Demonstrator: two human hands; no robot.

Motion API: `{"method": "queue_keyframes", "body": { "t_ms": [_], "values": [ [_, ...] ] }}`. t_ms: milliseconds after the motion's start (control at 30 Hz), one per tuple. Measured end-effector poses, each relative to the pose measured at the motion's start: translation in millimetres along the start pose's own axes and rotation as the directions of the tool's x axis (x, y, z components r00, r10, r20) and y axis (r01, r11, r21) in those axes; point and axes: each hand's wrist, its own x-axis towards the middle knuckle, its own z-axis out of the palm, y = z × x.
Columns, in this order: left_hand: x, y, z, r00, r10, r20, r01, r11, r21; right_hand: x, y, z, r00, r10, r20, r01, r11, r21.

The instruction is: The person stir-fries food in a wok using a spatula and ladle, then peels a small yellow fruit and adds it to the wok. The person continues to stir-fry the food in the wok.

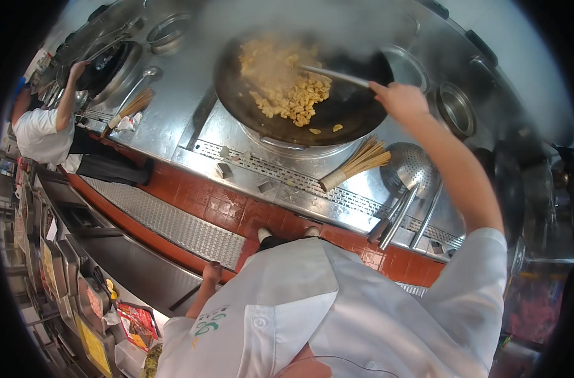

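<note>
In my right hand (402, 100) is the metal handle of a cooking utensil (336, 74), probably a ladle or wok spatula. Its far end disappears into food and steam. A large dark wok (362, 111) sits on the range before me, holding a heap of yellowish-brown chopped pieces (298, 97). Two loose bits lie apart on the near side of the wok. Down at my side, my left hand (211, 272) is by the edge of a steel counter (150, 269), away from the wok; its fingers are too small to make out clearly.
A bamboo wok brush (355, 163) and a perforated strainer (412, 163) lie right of the wok's near rim. Beyond my right hand stands a round metal pot (457, 108). Another person (46, 130) works at a wok on the left. Food trays (93, 347) line the counter behind.
</note>
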Motion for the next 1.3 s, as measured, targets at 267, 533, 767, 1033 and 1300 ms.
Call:
{"method": "queue_keyframes", "body": {
  "t_ms": [267, 533, 767, 1033, 1300],
  "values": [
    [56.5, 38.1, 4.8, 0.995, -0.062, 0.078, 0.08, 0.962, -0.26, -17.8, 94.6, -112.3, 0.99, 0.05, 0.135, -0.023, 0.98, -0.196],
    [76.9, 67.5, 6.3, 0.991, 0.13, -0.023, -0.131, 0.94, -0.314, 8.5, 120.7, -165.8, 0.645, 0.115, 0.756, -0.365, 0.915, 0.172],
    [57.1, 14.8, 18.1, 0.986, -0.102, 0.129, 0.133, 0.956, -0.263, 1.7, -7.1, -22.8, 0.625, -0.007, 0.781, -0.721, 0.38, 0.58],
    [40.8, -23.1, -1.2, 0.995, -0.094, 0.035, 0.098, 0.984, -0.147, 21.9, -69.4, 53.3, 0.889, 0.292, 0.352, -0.453, 0.446, 0.772],
    [57.9, 55.0, -35.2, 0.997, -0.058, 0.057, 0.072, 0.956, -0.286, -23.6, 0.9, -6.5, 0.941, 0.333, 0.057, -0.332, 0.883, 0.33]
  ]
}}
